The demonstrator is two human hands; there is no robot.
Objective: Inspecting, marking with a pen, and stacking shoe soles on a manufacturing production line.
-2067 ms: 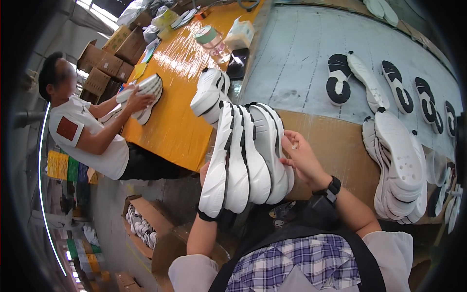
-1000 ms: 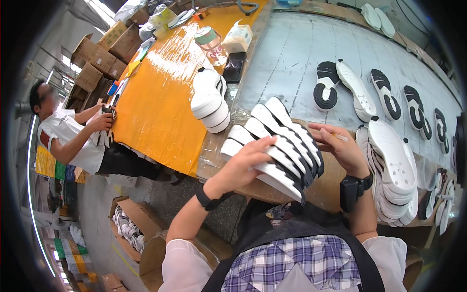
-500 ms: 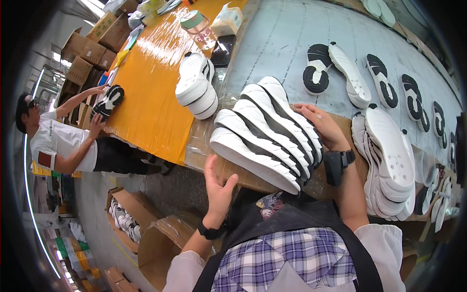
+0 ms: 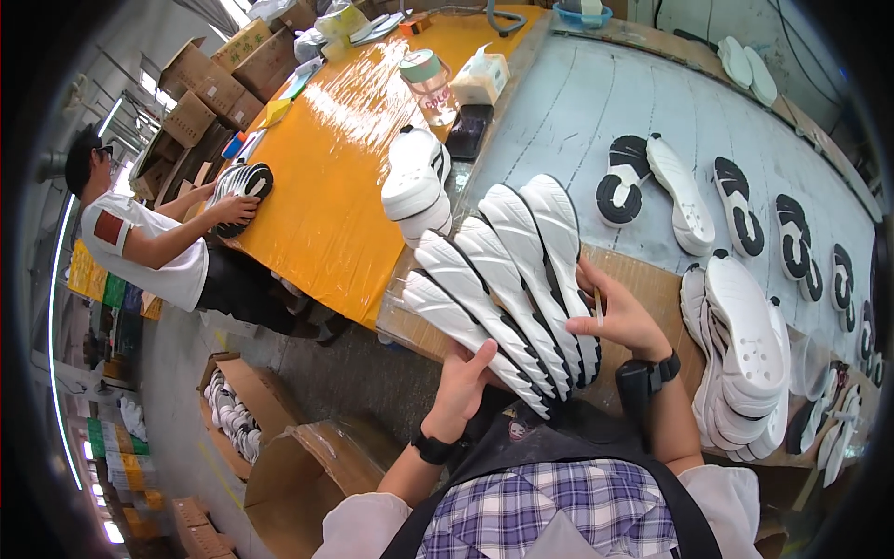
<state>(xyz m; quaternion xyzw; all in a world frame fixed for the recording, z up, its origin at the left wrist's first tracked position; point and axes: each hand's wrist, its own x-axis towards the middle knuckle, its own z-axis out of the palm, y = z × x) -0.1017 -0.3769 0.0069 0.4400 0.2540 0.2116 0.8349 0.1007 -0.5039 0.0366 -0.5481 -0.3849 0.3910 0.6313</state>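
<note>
The person's two hands are clasping a fanned bundle of white soles with black undersides (image 4: 494,270) from opposite sides, and the bundle is hanging in front of the apron, above the near edge of a brown cardboard-covered surface (image 4: 643,265). The left hand (image 4: 461,382) is laying its thumb over the nearest sole, its fingers mostly hiding beneath; the right hand (image 4: 624,317) is wrapping the far side. The soles' far ends are spreading while their near ends are bunching together, probably because the hands are gripping low, which seems to be stopping the layers from sliding apart. A thin pale stick-like piece (image 4: 598,306) is poking up by the right thumb, too small to identify.

To the right, a tall pile of white moulded soles (image 4: 745,326) is leaning together, apparently nested to save room. Beyond it, black-and-white patterned soles (image 4: 738,210) are lying spaced along a pale grey surface (image 4: 568,102), perhaps so each stays easy to reach. A small stack of thick white soles (image 4: 410,191) is sitting where the yellow film-covered surface (image 4: 317,224) is meeting its border. At the left, a co-worker in a white shirt (image 4: 154,224) is holding other soles.
</note>
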